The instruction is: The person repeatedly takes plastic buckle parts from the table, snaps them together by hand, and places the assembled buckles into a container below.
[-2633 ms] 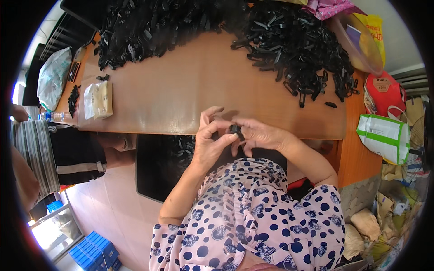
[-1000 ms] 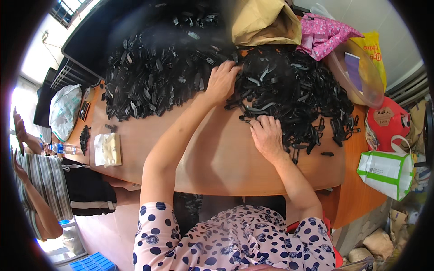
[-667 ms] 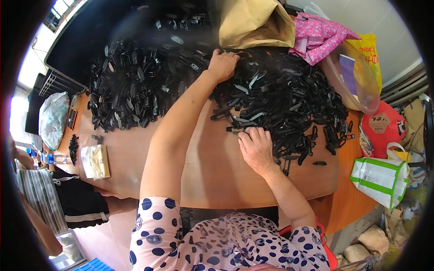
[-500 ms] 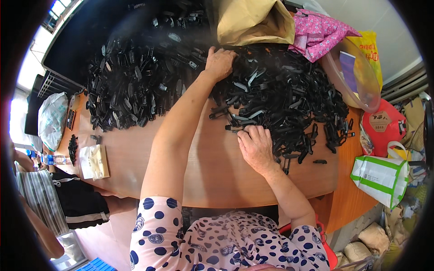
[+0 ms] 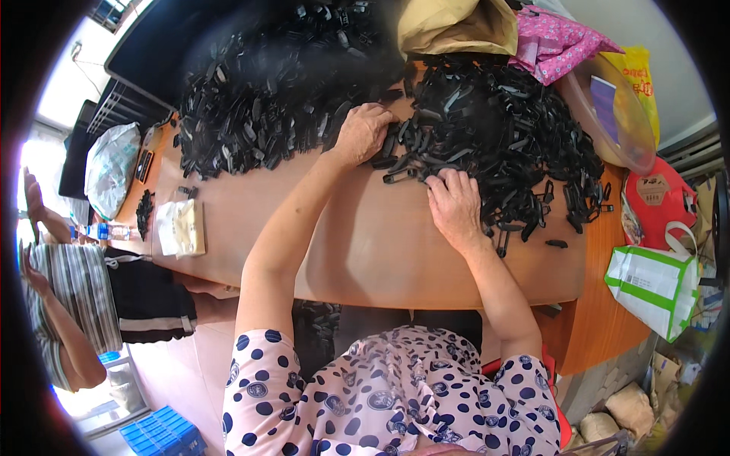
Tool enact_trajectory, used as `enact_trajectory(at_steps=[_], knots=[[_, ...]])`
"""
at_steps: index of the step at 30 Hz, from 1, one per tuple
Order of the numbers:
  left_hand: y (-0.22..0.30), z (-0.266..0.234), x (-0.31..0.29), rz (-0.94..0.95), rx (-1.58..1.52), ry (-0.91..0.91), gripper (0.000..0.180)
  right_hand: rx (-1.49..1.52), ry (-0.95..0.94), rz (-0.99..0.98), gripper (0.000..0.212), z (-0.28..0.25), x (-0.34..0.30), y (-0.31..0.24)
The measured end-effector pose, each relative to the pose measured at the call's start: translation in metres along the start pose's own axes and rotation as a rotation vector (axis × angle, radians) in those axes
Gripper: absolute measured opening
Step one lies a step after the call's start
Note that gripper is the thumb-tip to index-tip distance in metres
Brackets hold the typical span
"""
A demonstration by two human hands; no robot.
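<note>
Two heaps of small, long black plastic clip-like pieces lie on the brown table: a left heap and a right heap. My left hand rests at the gap between them, fingers curled with their tips by the pieces; anything in its grasp is hidden. At the near edge of the right heap, my right hand has its fingers bent down onto the pieces. A loose black piece lies just left of its fingertips. What the right fingers hold, if anything, is not visible.
A brown paper bag, pink floral cloth and clear plastic tub stand behind the right heap. A pale packet lies at left. Another person is at the far left. A white-green bag is at right.
My left hand has drawn back toward me from the far part of the gap, nearer to my right hand. The right hand remains at the right heap's near edge. The whole view has shifted.
</note>
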State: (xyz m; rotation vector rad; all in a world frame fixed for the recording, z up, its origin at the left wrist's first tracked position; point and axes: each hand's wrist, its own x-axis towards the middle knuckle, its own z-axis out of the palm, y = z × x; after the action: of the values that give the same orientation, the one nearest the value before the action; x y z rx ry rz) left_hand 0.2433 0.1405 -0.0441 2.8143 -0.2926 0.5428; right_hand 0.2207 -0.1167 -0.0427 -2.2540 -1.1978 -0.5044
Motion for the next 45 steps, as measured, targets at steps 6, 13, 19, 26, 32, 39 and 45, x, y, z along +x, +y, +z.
enact_trajectory(at_steps=[6, 13, 19, 26, 32, 39, 45], knots=[[0.03, -0.012, -0.053, -0.062, 0.013, 0.091, 0.024, -0.118, 0.08, -0.05, 0.018, 0.001, -0.004, -0.004], [0.081, -0.029, -0.11, -0.177, 0.029, 0.116, 0.022, -0.157, -0.01, -0.074, 0.013, -0.014, -0.014, -0.004], [0.115, -0.045, -0.141, -0.202, -0.105, 0.04, 0.022, -0.245, -0.002, -0.084, 0.012, -0.039, -0.02, -0.007], [0.123, -0.054, -0.155, -0.317, -0.425, 0.342, 0.031, -0.163, 0.016, 0.079, 0.012, -0.061, -0.018, 0.001], [0.114, -0.08, -0.208, -0.522, -0.41, 0.467, 0.019, 0.897, 0.091, 0.63, 0.01, -0.062, -0.024, 0.021], [0.146, -0.096, -0.231, -0.286, -0.047, 0.15, 0.028, 1.746, -0.108, 0.755, 0.017, -0.064, -0.038, 0.004], [0.149, -0.096, -0.227, -0.244, -0.036, -0.021, 0.028, 1.879, -0.154, 0.776, 0.018, -0.054, -0.045, 0.001]])
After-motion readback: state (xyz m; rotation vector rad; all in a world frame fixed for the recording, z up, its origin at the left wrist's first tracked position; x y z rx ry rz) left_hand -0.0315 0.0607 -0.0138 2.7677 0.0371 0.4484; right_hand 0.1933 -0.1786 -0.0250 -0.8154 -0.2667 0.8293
